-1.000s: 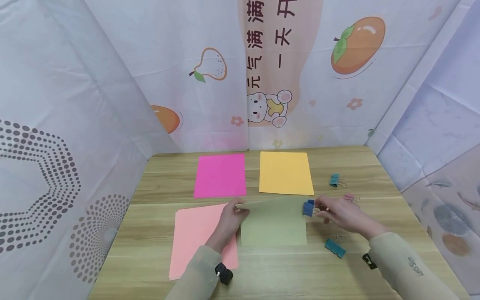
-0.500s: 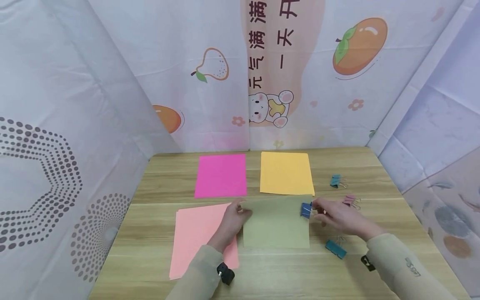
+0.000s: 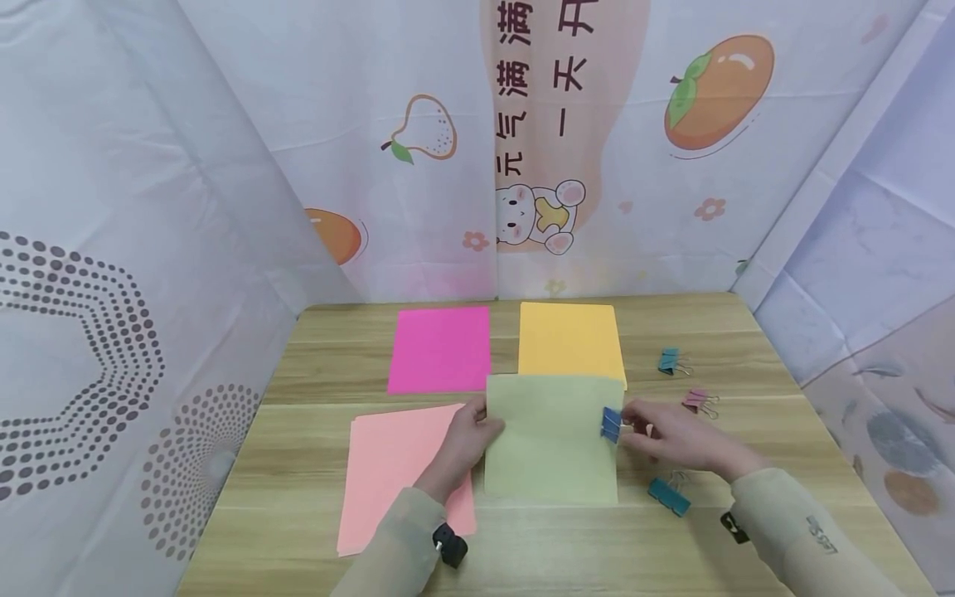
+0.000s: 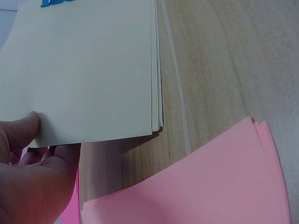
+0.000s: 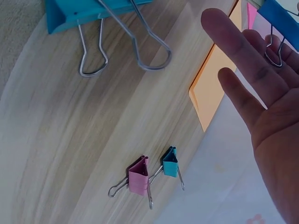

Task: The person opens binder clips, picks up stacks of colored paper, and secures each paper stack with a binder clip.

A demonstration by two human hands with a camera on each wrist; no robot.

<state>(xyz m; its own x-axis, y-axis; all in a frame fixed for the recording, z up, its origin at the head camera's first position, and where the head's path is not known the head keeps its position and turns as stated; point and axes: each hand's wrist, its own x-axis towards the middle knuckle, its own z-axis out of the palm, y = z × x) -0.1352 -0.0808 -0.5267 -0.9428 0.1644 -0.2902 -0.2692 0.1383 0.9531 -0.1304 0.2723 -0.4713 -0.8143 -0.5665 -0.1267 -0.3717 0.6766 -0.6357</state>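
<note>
Green paper (image 3: 548, 452), pinched by the left hand (image 3: 462, 444), meets the blue clip (image 3: 611, 424) just left of the right hand (image 3: 675, 433), whose grip is unclear.

1. The pale green paper (image 3: 552, 464), a square stack of several thin sheets, lay at the centre of the head frame, its left edge raised and pinched by the left hand (image 3: 466, 439).
2. The blue binder clip (image 3: 610, 424), silver-handled and slightly tilted, sat over the paper's right edge, right of centre, beside the right hand's (image 3: 671, 433) spread fingers.
</note>
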